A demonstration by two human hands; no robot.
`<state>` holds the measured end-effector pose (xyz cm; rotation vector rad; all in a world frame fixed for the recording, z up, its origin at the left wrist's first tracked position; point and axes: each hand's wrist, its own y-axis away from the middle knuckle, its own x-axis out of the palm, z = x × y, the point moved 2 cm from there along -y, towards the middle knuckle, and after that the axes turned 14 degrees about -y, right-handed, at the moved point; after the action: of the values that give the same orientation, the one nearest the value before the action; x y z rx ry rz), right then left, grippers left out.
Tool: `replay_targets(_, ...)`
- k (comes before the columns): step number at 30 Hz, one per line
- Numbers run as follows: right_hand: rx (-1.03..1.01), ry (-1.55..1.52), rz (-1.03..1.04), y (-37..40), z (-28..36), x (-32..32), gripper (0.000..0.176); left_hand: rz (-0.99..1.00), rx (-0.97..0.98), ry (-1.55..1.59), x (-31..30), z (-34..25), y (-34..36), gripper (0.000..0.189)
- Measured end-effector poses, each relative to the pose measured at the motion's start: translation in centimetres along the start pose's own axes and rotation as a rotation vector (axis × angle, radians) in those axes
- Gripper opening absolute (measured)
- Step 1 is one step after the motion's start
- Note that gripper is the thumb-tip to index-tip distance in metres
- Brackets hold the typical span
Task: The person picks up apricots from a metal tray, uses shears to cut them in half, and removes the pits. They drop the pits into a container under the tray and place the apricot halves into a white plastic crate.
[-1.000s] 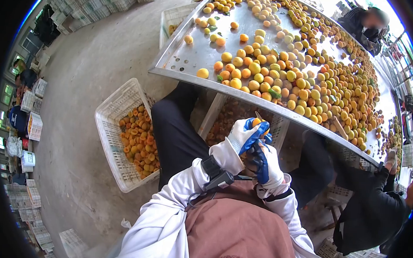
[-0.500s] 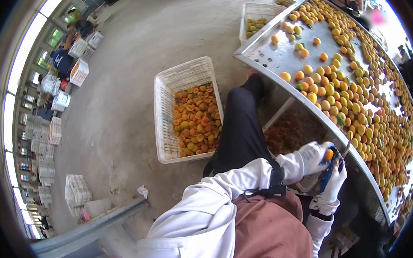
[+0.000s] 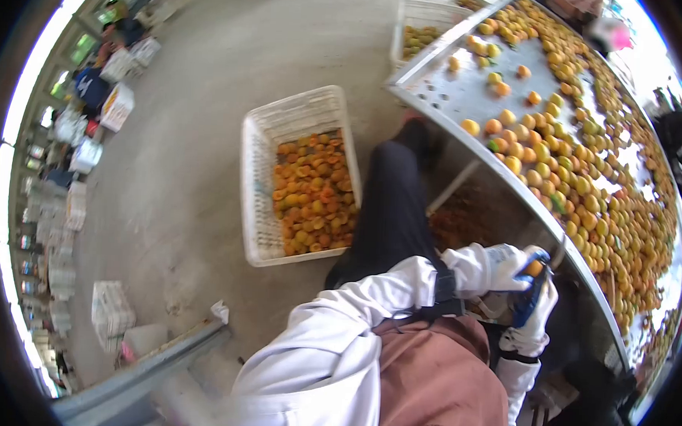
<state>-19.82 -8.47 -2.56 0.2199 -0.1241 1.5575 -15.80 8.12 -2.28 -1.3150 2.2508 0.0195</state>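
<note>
Close to the table edge, my two hands are together, both in white gloves with blue palms. My left hand [image 3: 508,269] is closed with an orange apricot [image 3: 535,268] at its fingertips. Just below it, my right hand [image 3: 535,311] has its fingers curled against the same fruit; what else it grips is hidden. A thin curved piece [image 3: 558,253] shows between the hands and the table rim. Whole apricots, yellow to orange, cover much of the metal table [image 3: 453,96] beside them.
On the floor to my left stands a white plastic crate [image 3: 252,201] of split apricots. Another crate [image 3: 398,36] with fruit is by the table's far corner. A metal rail [image 3: 147,372] runs at lower left. Several people sit among stacked crates [image 3: 75,205] along the far wall.
The view has shifted slightly, so the crate and hands appear a little further left. Both hands stay together at the apricot, with my left fingers now more around it.
</note>
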Motion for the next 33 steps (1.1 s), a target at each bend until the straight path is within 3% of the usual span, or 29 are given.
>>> replay_targets(1, 0.077, -0.083, -0.025, -0.1, -0.9, -0.9, 0.030, -0.027, 0.018, -0.004, 0.0, 0.1, 0.0, 0.055)
replay_targets(2, 0.007, -0.071, -0.059, -0.1, -0.5, 0.4, 0.029, -0.037, -0.014, 0.035, -0.5, -0.3, 0.2, 0.052)
replay_targets(4, 0.147, -0.226, -0.151, -0.1, -0.4, 0.8, 0.026, -0.022, -0.064, 0.065, -1.2, -0.7, 0.3, 0.050)
replay_targets(7, 0.226, -0.320, -0.206, -0.2, 0.0, 1.7, 0.027, -0.111, 0.015, 0.076, -0.7, 0.1, 0.5, 0.049)
replay_targets(9, 0.187, -0.400, -0.172, -0.2, 0.1, 2.4, 0.027, -0.105, -0.067, 0.100, -0.8, -0.1, 0.2, 0.041)
replay_targets(11, 0.163, -0.438, -0.181, -0.1, 0.3, 2.9, 0.028, -0.219, -0.022, 0.107, 0.2, 0.7, -0.1, 0.035)
replay_targets(13, 0.117, -0.388, -0.142, -0.3, 0.0, 2.5, 0.029, -0.285, -0.113, 0.211, 1.0, 0.9, -0.3, 0.034)
replay_targets(16, 0.083, -0.380, -0.186, -0.5, -1.8, 1.8, 0.030, -0.337, -0.250, 0.423, 3.3, 2.5, -0.6, 0.032)
replay_targets(18, 0.053, -0.362, -0.197, -0.9, -2.8, 1.9, 0.030, -0.479, -0.393, 1.095, 5.0, 4.9, -1.0, 0.031)
replay_targets(21, 0.063, -0.419, -0.172, -1.3, -3.5, 1.7, 0.029, -0.538, -0.452, 1.359, 5.6, 4.8, -1.4, 0.035)
replay_targets(26, -0.013, -0.384, -0.165, -1.8, -4.2, 2.4, 0.027, -0.473, -0.528, 1.254, 4.5, 3.3, -2.0, 0.038)
replay_targets(28, -0.031, -0.342, -0.181, -1.8, -3.1, 3.1, 0.027, -0.507, -0.647, 1.250, 5.3, 4.4, -1.9, 0.037)
replay_targets(30, -0.113, 0.050, -0.176, -1.4, -1.1, 3.4, 0.026, -0.537, -0.638, 1.186, 5.8, 5.0, -1.9, 0.037)
replay_targets(33, -0.149, 0.108, -0.297, -1.2, -0.1, 1.4, 0.025, -0.544, -0.632, 1.088, 5.7, 5.4, -1.8, 0.035)
